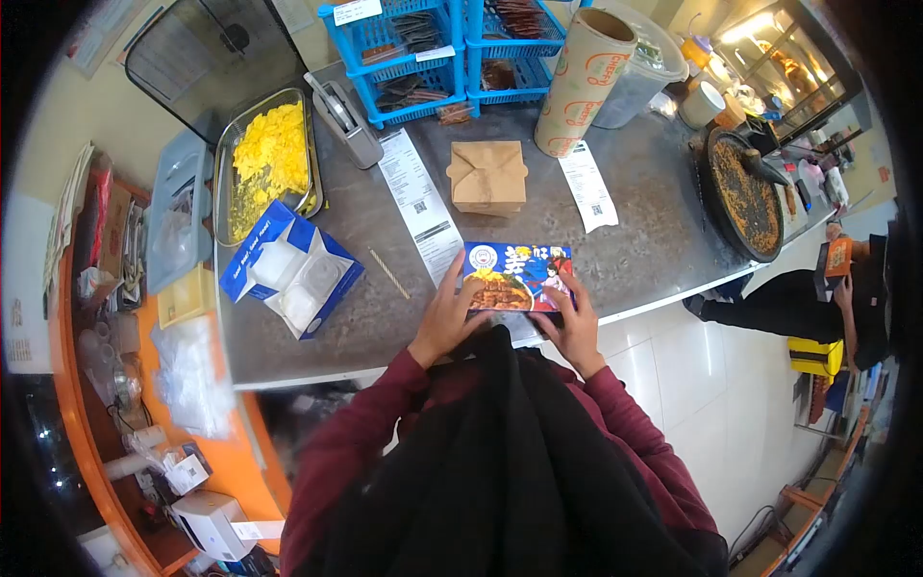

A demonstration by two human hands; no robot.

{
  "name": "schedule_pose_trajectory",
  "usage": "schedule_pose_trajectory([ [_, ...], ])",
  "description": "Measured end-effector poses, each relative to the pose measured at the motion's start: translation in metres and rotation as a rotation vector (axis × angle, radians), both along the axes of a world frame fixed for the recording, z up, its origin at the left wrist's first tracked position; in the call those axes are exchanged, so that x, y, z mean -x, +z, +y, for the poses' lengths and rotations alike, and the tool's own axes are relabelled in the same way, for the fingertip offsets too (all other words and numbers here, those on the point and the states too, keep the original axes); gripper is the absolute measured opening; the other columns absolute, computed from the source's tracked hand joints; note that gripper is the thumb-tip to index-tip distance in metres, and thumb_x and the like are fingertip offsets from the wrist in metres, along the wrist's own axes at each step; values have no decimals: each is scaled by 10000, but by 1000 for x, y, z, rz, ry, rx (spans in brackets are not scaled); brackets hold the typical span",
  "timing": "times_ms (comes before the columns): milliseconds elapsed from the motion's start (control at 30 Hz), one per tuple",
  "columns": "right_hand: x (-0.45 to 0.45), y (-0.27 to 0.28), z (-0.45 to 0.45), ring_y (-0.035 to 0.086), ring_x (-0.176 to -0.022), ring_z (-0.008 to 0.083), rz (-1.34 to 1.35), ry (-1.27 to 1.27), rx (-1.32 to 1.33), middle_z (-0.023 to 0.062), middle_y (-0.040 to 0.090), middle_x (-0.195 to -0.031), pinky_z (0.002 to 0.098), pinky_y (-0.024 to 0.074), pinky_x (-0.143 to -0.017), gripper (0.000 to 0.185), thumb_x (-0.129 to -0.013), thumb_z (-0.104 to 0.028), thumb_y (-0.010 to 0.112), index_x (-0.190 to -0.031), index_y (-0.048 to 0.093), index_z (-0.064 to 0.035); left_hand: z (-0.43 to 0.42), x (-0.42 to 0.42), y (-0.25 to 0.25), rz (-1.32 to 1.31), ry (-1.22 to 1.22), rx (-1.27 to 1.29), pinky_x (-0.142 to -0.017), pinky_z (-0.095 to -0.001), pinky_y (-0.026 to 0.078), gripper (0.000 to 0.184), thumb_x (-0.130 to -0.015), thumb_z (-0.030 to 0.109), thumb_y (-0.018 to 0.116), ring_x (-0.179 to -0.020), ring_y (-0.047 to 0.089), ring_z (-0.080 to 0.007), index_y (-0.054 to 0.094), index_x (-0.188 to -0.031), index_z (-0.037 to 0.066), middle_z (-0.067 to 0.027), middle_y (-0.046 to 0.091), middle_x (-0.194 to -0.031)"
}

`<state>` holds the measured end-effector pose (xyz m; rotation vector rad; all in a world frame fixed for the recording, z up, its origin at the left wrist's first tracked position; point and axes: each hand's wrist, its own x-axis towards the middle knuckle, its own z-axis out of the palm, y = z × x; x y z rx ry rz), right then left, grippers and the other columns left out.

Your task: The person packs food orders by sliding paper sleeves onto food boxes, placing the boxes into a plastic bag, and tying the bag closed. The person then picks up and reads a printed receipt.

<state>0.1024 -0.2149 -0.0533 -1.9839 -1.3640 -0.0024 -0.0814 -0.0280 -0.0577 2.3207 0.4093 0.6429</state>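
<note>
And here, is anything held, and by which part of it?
The food-printed box: its left end by the left hand, its right end by the right hand.

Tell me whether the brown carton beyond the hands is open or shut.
The brown carton is shut: its top is folded over, covering the inside. Whether it holds anything, I cannot tell.

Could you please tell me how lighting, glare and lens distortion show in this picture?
Head view: corners fall to black and outer lines bow; head view again: the lit display case glares, and the tiled floor carries pale reflections; same head view: the printed box looks fairly sharp.
</note>
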Motion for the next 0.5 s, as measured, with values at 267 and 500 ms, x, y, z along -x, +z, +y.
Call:
schedule_pose_trajectory([
  [267, 19, -13, 11, 612, -1096, 358, -61, -149, -162, 152, 570, -1278, 422, 548, -826, 360, -745, -155, 826, -1068, 667, -137, -10, -5, -12, 9, 122, -52, -960, -417, 494, 454, -819, 217, 757, -1247, 534, -386, 609, -1204, 27, -258, 335, -1525],
  [500, 21, -30, 10, 622, -1078, 343, -48, -153, -173, 147, 597, -1233, 400, 547, -830, 297, -721, -109, 826, -989, 696, -116, -20, -8, -21, -16, 165, -193, -978, -430, 481, 486, -817, 168, 747, -1284, 512, -374, 595, -1254, 20, -264, 311, -1536],
])
